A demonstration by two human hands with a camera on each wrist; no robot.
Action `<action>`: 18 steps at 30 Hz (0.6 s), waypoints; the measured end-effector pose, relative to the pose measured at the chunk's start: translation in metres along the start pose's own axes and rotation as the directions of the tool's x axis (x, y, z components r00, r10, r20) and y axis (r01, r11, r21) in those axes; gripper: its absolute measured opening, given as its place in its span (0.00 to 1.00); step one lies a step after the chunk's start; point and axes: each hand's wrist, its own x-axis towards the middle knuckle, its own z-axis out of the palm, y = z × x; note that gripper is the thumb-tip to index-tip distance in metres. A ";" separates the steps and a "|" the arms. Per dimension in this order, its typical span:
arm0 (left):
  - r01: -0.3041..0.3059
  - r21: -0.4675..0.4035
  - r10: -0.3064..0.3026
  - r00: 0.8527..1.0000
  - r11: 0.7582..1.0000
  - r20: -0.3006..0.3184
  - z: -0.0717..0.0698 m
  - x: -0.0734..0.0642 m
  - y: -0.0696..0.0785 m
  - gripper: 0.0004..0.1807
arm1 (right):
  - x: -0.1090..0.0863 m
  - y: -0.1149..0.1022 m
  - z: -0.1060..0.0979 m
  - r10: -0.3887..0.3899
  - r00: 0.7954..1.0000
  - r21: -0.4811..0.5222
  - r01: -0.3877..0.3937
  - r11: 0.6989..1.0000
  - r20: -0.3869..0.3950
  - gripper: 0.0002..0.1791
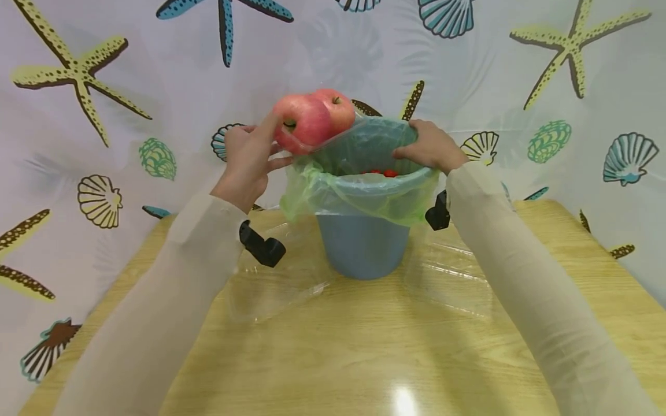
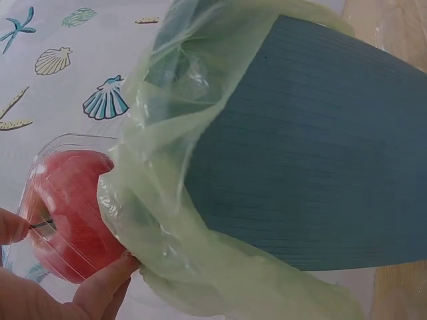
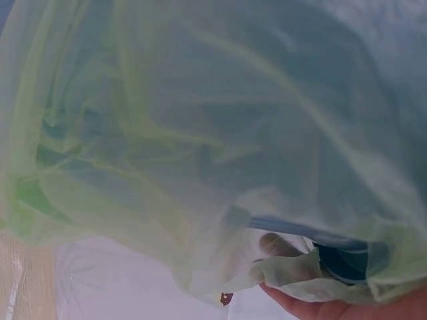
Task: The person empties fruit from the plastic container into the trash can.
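In the head view my left hand [image 1: 248, 159] holds a clear plastic tray [image 1: 339, 138] with two red apples [image 1: 306, 126] in it, tilted at the left rim of a blue bucket [image 1: 364, 245]. The left wrist view shows the thumb by the stem of one apple [image 2: 79, 213] and fingers under the tray. A thin green plastic bag [image 1: 398, 208] lines the bucket and hangs over its rim. My right hand [image 1: 434, 147] grips the right rim through the bag, thumb inside. Small red things [image 1: 389, 173] show inside the bucket.
Clear plastic trays lie on the wooden table [image 1: 343, 352], one at the left of the bucket [image 1: 281, 289] and one at the right [image 1: 452, 283]. Behind stands a white cloth [image 1: 182, 86] printed with starfish and shells.
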 end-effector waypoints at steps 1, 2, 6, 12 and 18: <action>-0.017 0.023 0.017 1.000 1.000 -0.003 0.001 0.000 0.001 0.15 | 0.000 -0.001 -0.001 -0.001 1.000 -0.001 0.001 1.000 -0.002 0.45; -0.030 0.042 0.030 1.000 0.999 -0.002 0.003 0.000 0.002 0.16 | 0.000 -0.001 -0.001 0.000 1.000 -0.001 0.000 1.000 -0.004 0.45; -0.040 0.120 0.040 0.999 0.992 -0.003 0.008 -0.001 0.005 0.15 | 0.000 -0.002 -0.002 0.006 1.000 0.014 -0.006 1.000 -0.002 0.45; -0.042 0.256 0.045 0.999 0.966 -0.006 0.016 -0.002 0.004 0.41 | 0.001 -0.001 0.001 0.006 1.000 0.021 -0.006 1.000 0.006 0.45; -0.099 0.452 0.104 0.994 0.886 0.014 0.023 -0.004 0.003 0.40 | 0.001 -0.001 0.000 -0.002 1.000 0.015 0.002 1.000 0.007 0.46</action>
